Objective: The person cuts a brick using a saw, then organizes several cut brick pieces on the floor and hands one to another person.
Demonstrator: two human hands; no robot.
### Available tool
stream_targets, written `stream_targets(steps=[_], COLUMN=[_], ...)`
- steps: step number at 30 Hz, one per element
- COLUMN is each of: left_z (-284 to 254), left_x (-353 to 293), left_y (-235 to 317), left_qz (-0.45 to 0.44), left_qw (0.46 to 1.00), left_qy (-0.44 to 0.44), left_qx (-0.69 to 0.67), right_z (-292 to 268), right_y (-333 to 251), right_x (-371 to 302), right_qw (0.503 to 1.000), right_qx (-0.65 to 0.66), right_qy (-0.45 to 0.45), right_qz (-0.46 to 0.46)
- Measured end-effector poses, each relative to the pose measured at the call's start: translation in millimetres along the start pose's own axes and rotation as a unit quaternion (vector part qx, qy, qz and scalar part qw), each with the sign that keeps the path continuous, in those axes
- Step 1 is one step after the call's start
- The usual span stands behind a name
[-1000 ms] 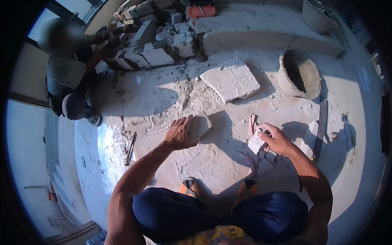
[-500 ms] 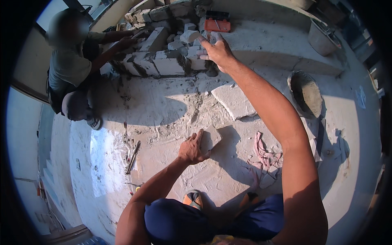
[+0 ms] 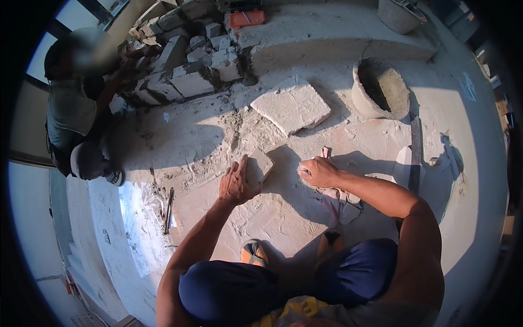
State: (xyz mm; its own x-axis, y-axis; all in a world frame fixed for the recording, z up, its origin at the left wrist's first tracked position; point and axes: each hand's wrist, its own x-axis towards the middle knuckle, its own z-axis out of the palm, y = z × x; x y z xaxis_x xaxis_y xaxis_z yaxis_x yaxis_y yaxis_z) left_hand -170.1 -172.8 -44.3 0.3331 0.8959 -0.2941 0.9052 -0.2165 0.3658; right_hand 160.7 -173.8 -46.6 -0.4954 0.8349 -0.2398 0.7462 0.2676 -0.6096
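In the head view, near the middle of the frame, the left hand (image 3: 235, 184) rests on a small pale grey block of broken masonry (image 3: 257, 168), its fingers close together and curled over the block's left edge while the block lies on the dusty, mortar-smeared concrete floor (image 3: 218, 136). Just right of centre, the right hand (image 3: 320, 172) is closed in a loose fist around a crumpled pinkish-grey rag (image 3: 339, 193), which trails down and to the right onto the floor; a bit of it pokes out above the knuckles. The two hands lie near each other but apart, with a dark shadow between them. Above them, in the upper middle, a flat, roughly square grey slab (image 3: 291, 104) lies on the floor. To the upper right stands a round, mortar-caked bucket (image 3: 364, 101) with grey mix inside. The upper left holds a heap of light grey blocks (image 3: 190, 65), and another person (image 3: 73, 117) crouches beside it at the left edge. An orange case (image 3: 247, 18) sits on the raised ledge at the top.
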Motion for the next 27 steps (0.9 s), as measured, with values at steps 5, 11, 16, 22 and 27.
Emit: stream_targets(steps=[5, 11, 16, 22, 27], left_z=[7.9, -13.5, -19.8, -14.9, -12.2], left_x=[1.8, 20.6, 35.4, 21.6, 40.4], left_y=[-24.3, 1.9, -8.1, -15.7, -6.3], left_qz=[0.004, -0.064, -0.043, -0.058, -0.052], left_qw=[1.0, 0.986, 0.999, 0.997, 0.998], left_qy=[0.02, 0.044, -0.015, -0.039, -0.042], left_qx=[-0.013, -0.145, 0.002, 0.013, 0.018], right_z=[1.5, -67.6, -115.0, -109.8, -104.7], right_y=[41.9, 46.1, 44.2, 32.1, 42.0], right_x=[-20.5, 6.8, 61.3, 94.8, 87.1], right_qw=[0.996, 0.976, 0.974, 0.974, 0.964], right_qx=[-0.032, -0.064, -0.108, -0.163, -0.206], right_qy=[0.079, 0.198, 0.159, -0.008, 0.019], right_qz=[-0.011, 0.07, 0.116, 0.159, 0.165])
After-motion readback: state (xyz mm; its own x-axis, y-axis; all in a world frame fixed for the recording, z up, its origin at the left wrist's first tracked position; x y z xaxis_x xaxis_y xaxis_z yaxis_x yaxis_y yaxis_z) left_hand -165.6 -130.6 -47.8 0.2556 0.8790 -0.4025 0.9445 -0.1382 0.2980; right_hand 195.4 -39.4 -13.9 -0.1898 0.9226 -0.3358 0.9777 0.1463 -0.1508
